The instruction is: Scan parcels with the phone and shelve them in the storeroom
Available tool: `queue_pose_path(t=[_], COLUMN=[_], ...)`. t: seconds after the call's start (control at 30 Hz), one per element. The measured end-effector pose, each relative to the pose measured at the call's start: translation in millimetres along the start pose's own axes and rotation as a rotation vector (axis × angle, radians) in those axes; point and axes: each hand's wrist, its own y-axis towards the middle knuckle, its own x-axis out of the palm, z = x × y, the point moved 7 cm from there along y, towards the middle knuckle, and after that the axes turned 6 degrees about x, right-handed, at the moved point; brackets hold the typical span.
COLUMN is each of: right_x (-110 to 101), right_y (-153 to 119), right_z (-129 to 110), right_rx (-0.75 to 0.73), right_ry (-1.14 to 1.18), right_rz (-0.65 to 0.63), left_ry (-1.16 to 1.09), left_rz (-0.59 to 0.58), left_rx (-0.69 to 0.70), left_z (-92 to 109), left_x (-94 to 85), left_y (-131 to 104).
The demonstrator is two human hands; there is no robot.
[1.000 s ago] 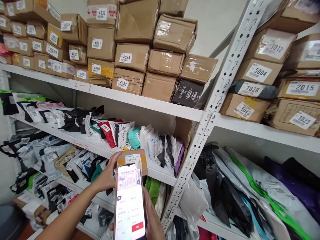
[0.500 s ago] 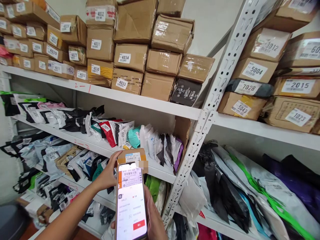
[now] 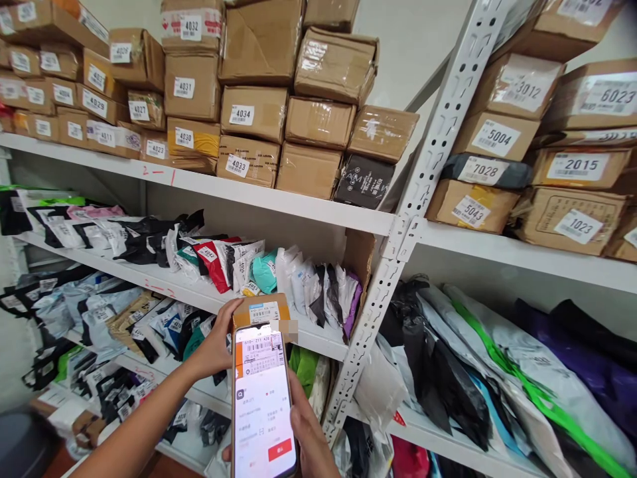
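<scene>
A phone [image 3: 263,405] stands upright at the bottom middle, its lit screen showing a label picture and a red button. My right hand [image 3: 306,425] is wrapped round the phone's right edge, with a fingertip at its left edge. Behind the phone, my left hand [image 3: 219,338] grips the left side of a small brown box [image 3: 276,305] that carries a white barcode label. The phone covers the lower part of the box.
White shelves [image 3: 279,200] cross the view, with numbered cardboard boxes [image 3: 253,113] above and bagged parcels [image 3: 212,262] below. A slanted metal post [image 3: 398,232] stands right of my hands. More bags [image 3: 527,372] fill the right shelf. A dark rounded object [image 3: 24,438] is at the lower left.
The shelves and boxes have shifted slightly left in the view. The phone's screen shows the label a little lower and larger. Both hands keep their holds.
</scene>
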Motion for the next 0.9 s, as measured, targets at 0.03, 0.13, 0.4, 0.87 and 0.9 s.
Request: queue_pose_path(t=[0.03, 0.13, 0.4, 0.87, 0.9], right_x=[2.2, 5.7, -1.2, -49.7, -58.8], right_y=[-2.2, -10.0, -25.4, -78.1, -85.0], right_z=[-1.5, -4.6, -6.8, -28.9, -29.3], right_rx=[0.010, 0.047, 0.043, -0.149, -0.158], right_ry=[-0.013, -0.017, -0.081, -0.033, -0.049], right_rz=[-0.023, -0.053, 0.044, 0.394, 0.433], left_ry=[0.008, 0.011, -0.043, -0.011, -0.014], left_rz=[-0.002, -0.011, -0.144, -0.086, -0.086], left_rx=[-0.003, -0.056, -0.145, -0.066, -0.063], left_z=[1.4, 1.7, 10.6, 17.1, 17.7], left_x=[0.2, 0.4, 0.8, -2.0, -2.7], left_y=[0.6, 1.0, -2.6, 0.7, 0.9])
